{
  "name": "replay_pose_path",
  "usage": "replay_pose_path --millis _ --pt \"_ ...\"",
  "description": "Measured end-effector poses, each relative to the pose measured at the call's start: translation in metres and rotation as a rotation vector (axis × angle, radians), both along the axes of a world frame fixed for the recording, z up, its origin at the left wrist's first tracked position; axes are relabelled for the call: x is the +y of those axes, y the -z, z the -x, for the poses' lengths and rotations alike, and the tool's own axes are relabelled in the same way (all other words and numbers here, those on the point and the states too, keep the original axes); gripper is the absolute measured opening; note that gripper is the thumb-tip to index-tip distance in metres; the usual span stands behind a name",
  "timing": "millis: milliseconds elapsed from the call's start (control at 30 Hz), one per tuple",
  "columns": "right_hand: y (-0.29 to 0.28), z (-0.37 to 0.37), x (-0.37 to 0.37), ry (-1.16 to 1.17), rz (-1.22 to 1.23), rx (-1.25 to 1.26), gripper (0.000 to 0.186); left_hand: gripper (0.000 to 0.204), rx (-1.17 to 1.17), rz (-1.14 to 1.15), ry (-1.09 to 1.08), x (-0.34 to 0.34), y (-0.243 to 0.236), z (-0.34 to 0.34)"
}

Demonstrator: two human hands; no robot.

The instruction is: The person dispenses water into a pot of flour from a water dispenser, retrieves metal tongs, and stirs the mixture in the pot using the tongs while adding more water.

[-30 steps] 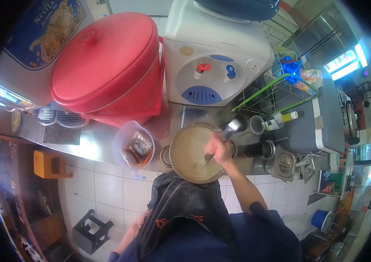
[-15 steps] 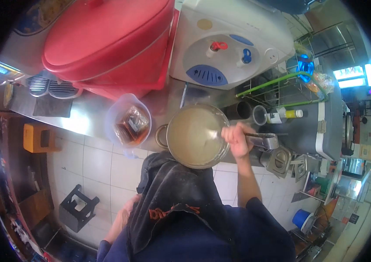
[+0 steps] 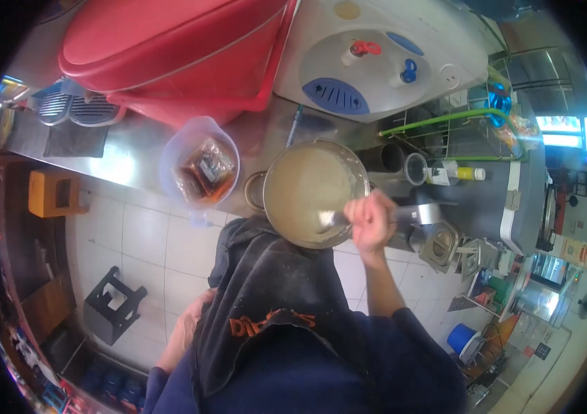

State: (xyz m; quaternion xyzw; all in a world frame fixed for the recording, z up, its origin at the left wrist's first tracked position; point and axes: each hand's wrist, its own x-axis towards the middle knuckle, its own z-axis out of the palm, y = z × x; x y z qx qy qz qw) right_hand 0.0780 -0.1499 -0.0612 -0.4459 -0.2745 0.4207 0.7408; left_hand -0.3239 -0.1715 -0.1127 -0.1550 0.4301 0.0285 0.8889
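Observation:
A round metal pot (image 3: 255, 192) holds a thick cream-coloured liquid (image 3: 300, 183) in front of me. Over its right side my right hand (image 3: 371, 217) is closed around a utensil with a broad metal handle (image 3: 421, 214). The utensil's pale lower end dips into the liquid; blur and liquid hide its shape. Down at my left side, my left hand (image 3: 197, 310) is beside the black apron (image 3: 273, 297), its fingers mostly hidden. Left of the pot stands a translucent plastic jug (image 3: 167, 169) with plastic-wrapped packets (image 3: 214, 165) in reddish-brown liquid.
Behind the pot are a large red lidded container (image 3: 169, 62) and a white water dispenser (image 3: 307, 41). Dark cups (image 3: 390, 159), a yellow-capped bottle (image 3: 469, 173) and a green-edged wire rack (image 3: 438, 121) crowd the right. A black stool (image 3: 114, 303) stands on the tiled floor.
The utensil's lower end has moved toward me and slightly left within the pot, with my right hand still around the handle. The whole view has shifted a little.

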Motion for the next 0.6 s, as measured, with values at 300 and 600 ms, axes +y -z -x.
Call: replay_pose_path --millis 300,600 --pt "-0.011 0.022 -0.012 0.086 0.215 -0.115 0.038 0.046 0.341 -0.28 0.454 0.021 -0.033 -0.032" --pt "0.001 0.033 -0.002 0.403 0.306 0.15 0.041 0.027 -0.175 0.207 -0.232 0.018 -0.023 -0.027"
